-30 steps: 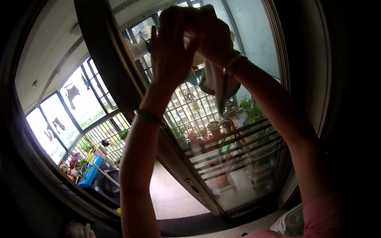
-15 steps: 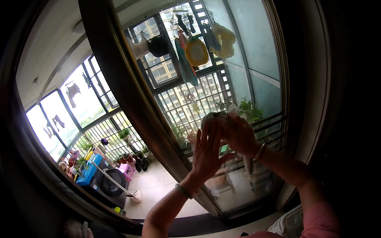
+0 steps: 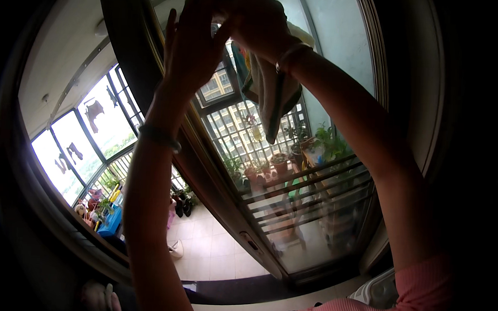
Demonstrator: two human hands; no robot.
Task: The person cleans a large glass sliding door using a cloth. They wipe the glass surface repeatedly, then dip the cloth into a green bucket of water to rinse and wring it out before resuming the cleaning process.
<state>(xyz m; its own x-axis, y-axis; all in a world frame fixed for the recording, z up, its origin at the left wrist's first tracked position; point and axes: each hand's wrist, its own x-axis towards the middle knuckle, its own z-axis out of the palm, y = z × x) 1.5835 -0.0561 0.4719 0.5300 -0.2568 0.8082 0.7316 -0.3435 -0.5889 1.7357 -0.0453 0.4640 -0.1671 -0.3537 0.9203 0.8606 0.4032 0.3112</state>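
Ahead I see potted plants near a grille. To my left, clothes hang against bright windows, and dark shoes sit by pale tiles.

We hold our splayed left hand and our right hand high before a glass door, a dark-edged cloth hanging beneath the right, potted plants beyond, pale floor tiles below

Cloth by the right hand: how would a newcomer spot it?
Find the dark-framed glass door. Near the picture's top is the right hand, with the pale cloth hanging below. Its dark edging and pointed end set it apart from the teal cloth beyond.
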